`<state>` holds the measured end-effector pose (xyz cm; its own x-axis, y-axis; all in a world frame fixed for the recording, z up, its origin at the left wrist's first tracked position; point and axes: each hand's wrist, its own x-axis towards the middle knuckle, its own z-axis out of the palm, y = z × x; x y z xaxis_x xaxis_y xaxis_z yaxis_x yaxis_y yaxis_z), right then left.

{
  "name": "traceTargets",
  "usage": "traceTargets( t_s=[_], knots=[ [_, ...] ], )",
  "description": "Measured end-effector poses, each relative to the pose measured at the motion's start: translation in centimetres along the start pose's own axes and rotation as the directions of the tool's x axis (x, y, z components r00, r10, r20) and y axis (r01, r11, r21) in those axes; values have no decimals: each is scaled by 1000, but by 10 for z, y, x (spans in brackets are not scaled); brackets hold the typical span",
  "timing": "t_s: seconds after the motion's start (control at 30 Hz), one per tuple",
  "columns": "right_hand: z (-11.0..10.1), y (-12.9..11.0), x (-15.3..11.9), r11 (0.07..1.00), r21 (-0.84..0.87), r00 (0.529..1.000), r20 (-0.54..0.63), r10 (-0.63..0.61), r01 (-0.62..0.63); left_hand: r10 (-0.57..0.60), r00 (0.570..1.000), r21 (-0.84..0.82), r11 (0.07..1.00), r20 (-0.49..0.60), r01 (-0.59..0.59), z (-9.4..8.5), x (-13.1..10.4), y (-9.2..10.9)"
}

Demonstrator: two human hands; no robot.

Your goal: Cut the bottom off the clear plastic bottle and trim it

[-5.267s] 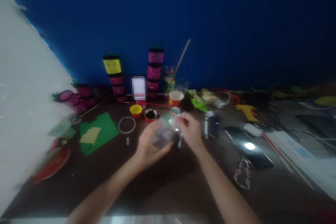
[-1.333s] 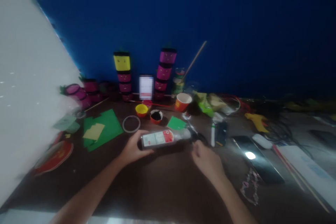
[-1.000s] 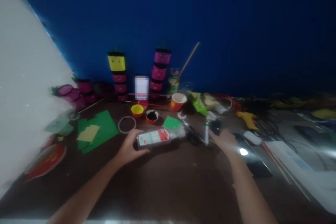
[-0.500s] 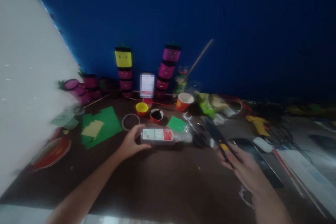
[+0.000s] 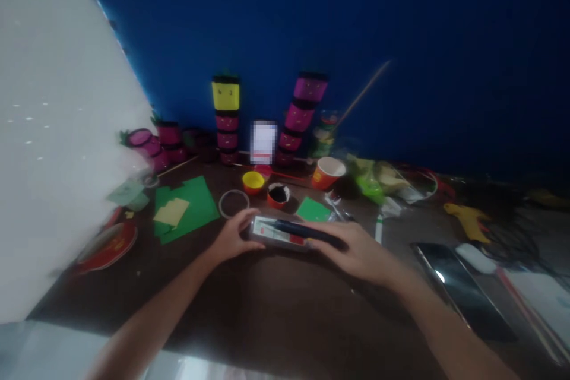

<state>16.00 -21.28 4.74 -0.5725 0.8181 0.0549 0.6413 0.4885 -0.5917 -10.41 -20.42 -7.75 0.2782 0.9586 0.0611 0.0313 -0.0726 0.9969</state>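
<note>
Head cam, clock dirs. taken from the bottle, 12 = toward the blue wall (image 5: 267,24): clear plastic bottle (image 5: 262,233) w/ a white & red label lies on its side, mid tabletop (image 5: 285,320), base toward 9, neck end hidden behind the R hand (image 5: 360,252). L hand (image 5: 234,238) is at 9, thumb & fingers gripping the bottle's base end. R hand is at 3, clenched round a black cutter knife (image 5: 298,229) w/ a yellow bit; knife lies across the label, tip toward 9–10. Can't tell if its blade is out or touching the plastic, pic's blurry. Clear ring (image 5: 234,204) sits at approx. 10–11, near the L hand. Green sheets (image 5: 205,205) w/ pale yellow paper (image 5: 171,212) on top are further out at 10, red-rimmed disc (image 5: 109,247) well apart at 9. Yellow cup (image 5: 253,183) is at 11, small orange cup (image 5: 278,197) w/ dark contents at 12, small green paper (image 5: 313,209) at 1–2, larger paper cup (image 5: 328,173) beyond it. White marker (image 5: 379,228) w/ green cap is just past the R hand at 3, yellow glue gun (image 5: 467,221) further out, same dir. White mouse (image 5: 475,258) & black smartphone (image 5: 465,291) are at 3–4. Yellow-topped stack (image 5: 227,95) stands at 11, magenta stack (image 5: 299,116) leans at approx. 1, lit phone (image 5: 263,142) btwn them.
</note>
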Motion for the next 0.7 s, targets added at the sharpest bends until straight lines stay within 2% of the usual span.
traceTargets(
  t_s=[0.37, 0.5, 0.7],
  knots=[
    [-4, -5, 17, 989, -124, 996, 51, -69, 75, 10, 1000, 28, 1000, -3, -10, -1, 1, 2],
    [-11, -13, 19, 982, -176, 993, 106, -46, 64, 5, 1000, 33, 999, -2, -5, -1, 1, 2],
    [-16, -13, 15, 977, -211, 995, 97, -7, 28, 12, 1000, 47, 999, 9, -12, -2, 2, 1]
  ],
)
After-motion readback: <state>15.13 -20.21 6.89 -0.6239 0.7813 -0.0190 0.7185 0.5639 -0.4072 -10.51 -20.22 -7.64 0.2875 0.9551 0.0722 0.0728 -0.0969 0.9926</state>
